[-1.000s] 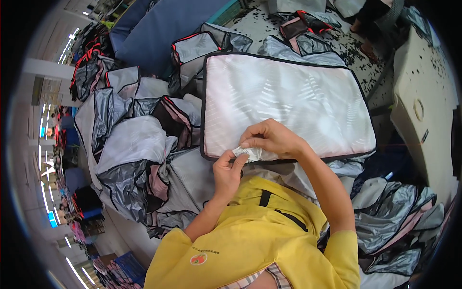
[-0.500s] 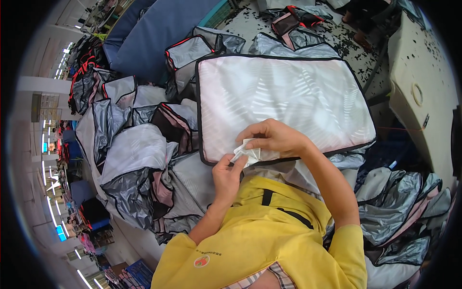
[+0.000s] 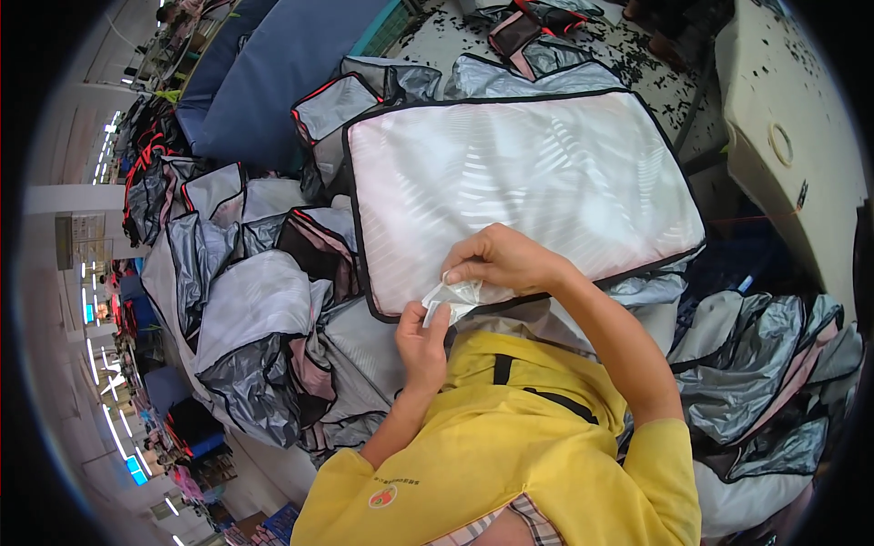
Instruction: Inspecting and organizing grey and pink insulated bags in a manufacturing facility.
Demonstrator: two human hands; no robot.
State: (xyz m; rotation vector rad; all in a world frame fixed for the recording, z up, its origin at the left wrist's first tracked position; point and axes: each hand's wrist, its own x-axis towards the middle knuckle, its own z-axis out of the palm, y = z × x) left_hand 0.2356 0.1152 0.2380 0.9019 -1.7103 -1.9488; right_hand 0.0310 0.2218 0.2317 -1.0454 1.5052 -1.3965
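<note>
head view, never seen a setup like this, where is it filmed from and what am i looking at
There is no machine here, just a person in a yellow top. A wide fisheye camera on the head looks down, so straight edges bend near the rim; left in the picture is the person's left.

The left hand and right hand are bare and pinch a small white slip between them. Beneath is a large pale panel with black edging, lying on crumpled silver and grey pieces. More such pieces lie at the right. Any print on the slip is too small to read.
</note>
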